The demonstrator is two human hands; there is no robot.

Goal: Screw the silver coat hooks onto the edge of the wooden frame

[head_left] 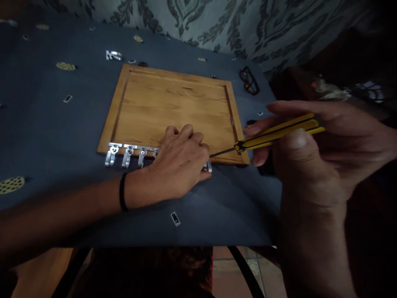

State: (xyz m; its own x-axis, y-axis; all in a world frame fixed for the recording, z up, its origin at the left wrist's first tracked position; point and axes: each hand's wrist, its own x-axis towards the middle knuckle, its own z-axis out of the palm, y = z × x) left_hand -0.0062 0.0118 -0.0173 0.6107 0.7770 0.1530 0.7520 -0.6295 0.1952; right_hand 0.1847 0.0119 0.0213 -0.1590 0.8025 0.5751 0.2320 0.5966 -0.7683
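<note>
A wooden framed board [176,105] lies flat on the table. Along its near edge sits a row of several silver metal hooks [127,155]. My left hand [182,159] is curled over that edge toward the right end, its fingers bent around a metal hook [209,166] that mostly hides beneath them. In my right hand [310,153] is a screwdriver [276,133] with a yellow and black handle, gripped between thumb and fingers. Its thin shaft points left, and the tip meets the area beside my left fingers; the exact contact point is hidden.
A loose silver hook [114,55] lies behind the board. Black-framed glasses [249,80] rest at the back right. A dark tablecloth [62,124] with pineapple prints covers the table, against a patterned wall [214,20]. A dark object [269,165] lies partly behind my right hand.
</note>
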